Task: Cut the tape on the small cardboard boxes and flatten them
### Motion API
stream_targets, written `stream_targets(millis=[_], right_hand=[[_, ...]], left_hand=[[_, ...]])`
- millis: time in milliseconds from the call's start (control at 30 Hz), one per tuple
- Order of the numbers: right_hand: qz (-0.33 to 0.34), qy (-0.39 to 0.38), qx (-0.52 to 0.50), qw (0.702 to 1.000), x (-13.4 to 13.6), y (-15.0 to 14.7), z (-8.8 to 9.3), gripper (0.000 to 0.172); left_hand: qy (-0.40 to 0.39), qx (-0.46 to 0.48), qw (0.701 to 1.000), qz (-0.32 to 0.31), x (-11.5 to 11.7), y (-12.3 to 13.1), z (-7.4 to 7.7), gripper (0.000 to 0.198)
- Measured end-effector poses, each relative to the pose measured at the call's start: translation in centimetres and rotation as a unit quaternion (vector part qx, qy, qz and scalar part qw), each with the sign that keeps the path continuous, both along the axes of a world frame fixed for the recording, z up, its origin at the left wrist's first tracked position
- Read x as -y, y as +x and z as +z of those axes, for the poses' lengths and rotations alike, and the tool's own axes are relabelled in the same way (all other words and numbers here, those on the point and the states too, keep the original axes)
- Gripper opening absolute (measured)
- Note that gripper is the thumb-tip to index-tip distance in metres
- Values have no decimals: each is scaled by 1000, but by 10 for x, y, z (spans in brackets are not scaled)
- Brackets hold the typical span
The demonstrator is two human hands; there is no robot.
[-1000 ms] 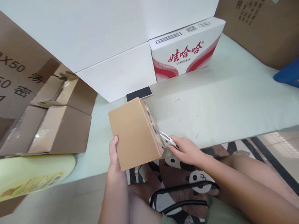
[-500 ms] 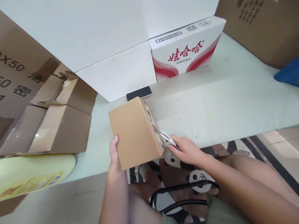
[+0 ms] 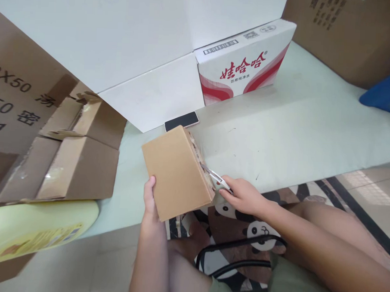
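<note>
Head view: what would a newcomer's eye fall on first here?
Probably the brown box near the middle, held by the left hand, with the cutter in the right hand pointing at its ragged right side. Next, the red-and-white carton stands out at the back of the table, and the pale yellow jug at the lower left.

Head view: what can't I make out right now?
All in the head view:
- Left hand: fingers hidden behind the cardboard box; the thumb shows.
- Cardboard box: inside hidden by its walls.
- Cutter: handle partly covered by the right hand; tip too small to judge depth.
- Pale yellow bottle: cut off by the left edge, label blurred.
- Blue item: cut off by the right edge.
</note>
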State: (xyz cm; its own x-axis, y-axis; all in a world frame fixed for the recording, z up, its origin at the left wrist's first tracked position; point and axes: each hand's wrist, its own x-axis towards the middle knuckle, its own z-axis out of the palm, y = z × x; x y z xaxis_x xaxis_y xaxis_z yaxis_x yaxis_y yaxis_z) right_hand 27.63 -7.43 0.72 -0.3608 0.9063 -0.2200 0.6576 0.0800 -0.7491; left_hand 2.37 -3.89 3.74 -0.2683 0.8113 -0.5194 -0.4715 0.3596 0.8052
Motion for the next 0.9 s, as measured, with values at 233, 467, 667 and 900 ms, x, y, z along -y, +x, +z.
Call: stream_targets(millis=[233,467,667,900], right_hand=[[-4,-2,9,1000,0,-1,0,10],[0,-2,18,1000,0,-1,1,10],[2,-3,18,1000,0,-1,1,10],[2,-3,16,1000,1,-1,0,10]], left_hand=[[-3,3,1000,7,0,1,1,38],[-7,17,1000,10,0,2,2,38],[-18,6,1000,7,0,3,3,41],[-21,14,1000,14,-1,3,3,40]])
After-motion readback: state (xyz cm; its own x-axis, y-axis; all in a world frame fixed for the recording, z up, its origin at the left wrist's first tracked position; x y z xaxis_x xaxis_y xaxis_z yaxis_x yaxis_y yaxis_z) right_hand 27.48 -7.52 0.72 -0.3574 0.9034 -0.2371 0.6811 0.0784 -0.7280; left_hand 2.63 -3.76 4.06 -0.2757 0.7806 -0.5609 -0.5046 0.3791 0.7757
